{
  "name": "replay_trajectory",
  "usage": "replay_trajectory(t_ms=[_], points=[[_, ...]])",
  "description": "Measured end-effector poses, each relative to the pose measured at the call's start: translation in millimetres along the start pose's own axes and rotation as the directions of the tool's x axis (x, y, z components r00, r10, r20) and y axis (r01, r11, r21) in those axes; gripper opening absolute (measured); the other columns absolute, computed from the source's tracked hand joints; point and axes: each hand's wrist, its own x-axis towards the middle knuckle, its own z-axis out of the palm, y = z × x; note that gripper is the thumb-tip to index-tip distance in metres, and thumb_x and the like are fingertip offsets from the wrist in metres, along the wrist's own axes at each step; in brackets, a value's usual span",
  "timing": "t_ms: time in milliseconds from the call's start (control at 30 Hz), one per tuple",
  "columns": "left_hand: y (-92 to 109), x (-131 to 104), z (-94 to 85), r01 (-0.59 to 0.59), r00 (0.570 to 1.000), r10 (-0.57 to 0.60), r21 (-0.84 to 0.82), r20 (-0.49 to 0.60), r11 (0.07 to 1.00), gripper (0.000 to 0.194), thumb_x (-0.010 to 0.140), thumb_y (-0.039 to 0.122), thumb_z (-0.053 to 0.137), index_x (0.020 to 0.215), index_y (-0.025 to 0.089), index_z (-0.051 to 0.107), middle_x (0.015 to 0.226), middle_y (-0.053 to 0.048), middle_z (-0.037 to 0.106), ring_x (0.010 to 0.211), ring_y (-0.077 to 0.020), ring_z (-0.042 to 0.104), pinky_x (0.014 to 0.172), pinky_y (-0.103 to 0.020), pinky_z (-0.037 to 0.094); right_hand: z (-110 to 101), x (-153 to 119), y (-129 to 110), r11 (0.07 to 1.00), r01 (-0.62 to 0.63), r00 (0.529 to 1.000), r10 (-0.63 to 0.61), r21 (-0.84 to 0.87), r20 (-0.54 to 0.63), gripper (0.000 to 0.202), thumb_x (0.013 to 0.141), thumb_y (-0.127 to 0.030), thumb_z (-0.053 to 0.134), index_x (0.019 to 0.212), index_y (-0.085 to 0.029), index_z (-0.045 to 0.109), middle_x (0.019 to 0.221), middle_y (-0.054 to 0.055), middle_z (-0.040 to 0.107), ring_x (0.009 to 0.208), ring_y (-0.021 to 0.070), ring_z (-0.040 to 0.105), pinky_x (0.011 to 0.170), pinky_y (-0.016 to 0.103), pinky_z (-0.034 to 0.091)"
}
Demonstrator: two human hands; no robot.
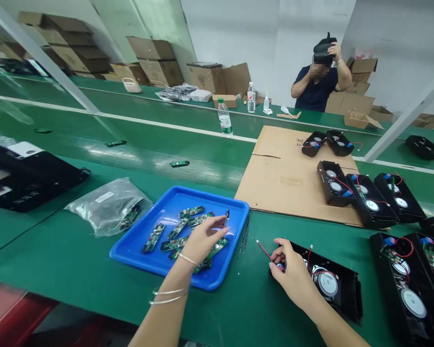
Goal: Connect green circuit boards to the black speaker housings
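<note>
My left hand (201, 238) is above a blue tray (130, 258), its thumb and fingers pinched on a small circuit board (227, 218) that is seen nearly edge-on. Several green circuit boards (154, 238) lie loose in the tray beneath it. To the right, my right hand (291, 270) curls over the left end of a black speaker box (347, 294). Its thumb and index finger close around a red wire (263, 249) with a white plug on its free end. A blue part (281, 266) shows under those fingers. Inside the box sits a round speaker (326, 283).
Thin dark tools (245, 236) lie by the tray's right edge. A plastic bag (108, 205) is left of it. More speaker boxes (398, 284) stand at right, some on cardboard (285, 178). Across the bench, a person (316, 86) holds a headset. A water bottle (224, 117) stands mid-bench.
</note>
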Motion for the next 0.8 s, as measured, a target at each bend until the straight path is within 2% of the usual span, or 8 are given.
replay_trajectory(t_ms=[133,233,300,400,500,600,700,800], points=[[13.6,-35.9,19.6,0.027,0.997,-0.005,-0.295,0.074,0.955,0.055,0.054,0.056,0.071,0.090,0.014,0.062,0.084,-0.011,0.071,0.087,-0.0294,0.065,0.076,-0.040,0.052,3.3,0.1,-9.2,0.986,-0.007,1.000,0.006,0.169,0.008,0.034,0.070,-0.012,0.055,0.103,-0.020,0.051,0.079,0.001,0.060,0.073,0.0167,0.057,0.069,0.032,0.049],[19.5,-52.3,34.2,0.049,0.997,-0.017,-0.411,0.081,0.910,0.053,0.051,0.052,0.076,0.085,0.014,0.062,0.083,-0.011,0.071,0.081,-0.0267,0.066,0.068,-0.034,0.054,4.7,-2.7,-12.6,0.868,0.080,0.990,-0.013,0.491,-0.138,0.016,0.076,-0.019,0.053,0.092,-0.020,0.052,0.077,0.001,0.059,0.068,0.0141,0.059,0.063,0.027,0.051],[23.8,-59.1,40.7,0.065,0.995,-0.027,-0.442,0.092,0.895,0.045,0.053,0.042,0.079,0.085,0.014,0.062,0.086,-0.010,0.071,0.067,-0.0200,0.066,0.056,-0.029,0.053,1.4,-5.5,-14.3,0.809,0.134,0.976,-0.008,0.572,-0.217,0.009,0.080,-0.025,0.054,0.087,-0.020,0.055,0.077,0.002,0.059,0.061,0.0122,0.058,0.054,0.024,0.050],[32.8,-67.3,49.0,0.111,0.992,-0.069,-0.494,0.103,0.862,0.036,0.059,0.031,0.078,0.086,0.017,0.059,0.085,-0.005,0.070,0.055,-0.0145,0.064,0.049,-0.025,0.052,-6.7,-9.8,-18.0,0.878,0.250,0.949,-0.139,0.408,-0.283,0.007,0.083,-0.023,0.055,0.082,-0.019,0.060,0.075,0.002,0.060,0.059,0.0110,0.056,0.050,0.022,0.047],[41.2,-74.0,59.0,0.136,0.990,-0.095,-0.586,0.101,0.799,0.035,0.062,0.030,0.076,0.085,0.020,0.053,0.080,0.000,0.069,0.080,-0.0222,0.070,0.070,-0.032,0.057,-10.7,-12.6,-22.5,0.903,0.399,0.885,-0.336,0.156,-0.321,0.013,0.086,-0.018,0.050,0.080,-0.018,0.062,0.071,0.002,0.059,0.060,0.0110,0.054,0.052,0.021,0.045],[42.2,-78.6,70.6,0.143,0.989,-0.093,-0.633,0.112,0.761,0.038,0.068,0.034,0.072,0.094,0.020,0.049,0.086,-0.004,0.071,0.095,-0.0276,0.067,0.080,-0.040,0.056,-8.0,-13.5,-24.4,0.877,0.480,0.819,-0.450,-0.004,-0.355,0.017,0.089,-0.015,0.045,0.080,-0.017,0.060,0.070,0.003,0.058,0.062,0.0116,0.054,0.055,0.022,0.045],[35.5,-82.4,80.2,0.108,0.993,-0.058,-0.582,0.104,0.806,0.047,0.073,0.037,0.067,0.111,0.017,0.050,0.101,-0.012,0.069,0.100,-0.0292,0.065,0.083,-0.042,0.055,-3.5,-13.6,-23.0,0.862,0.499,0.782,-0.493,-0.089,-0.381,0.018,0.090,-0.014,0.043,0.079,-0.016,0.058,0.071,0.004,0.059,0.065,0.0131,0.055,0.058,0.024,0.045],[28.3,-86.3,85.1,0.000,0.996,0.043,-0.469,0.081,0.883,0.039,0.078,0.036,0.061,0.112,0.015,0.057,0.109,-0.012,0.068,0.105,-0.0271,0.062,0.089,-0.039,0.052,-1.5,-13.9,-21.2,0.860,0.493,0.774,-0.503,-0.134,-0.385,0.020,0.090,-0.015,0.042,0.076,-0.016,0.057,0.071,0.005,0.058,0.065,0.0139,0.055,0.058,0.024,0.045]])
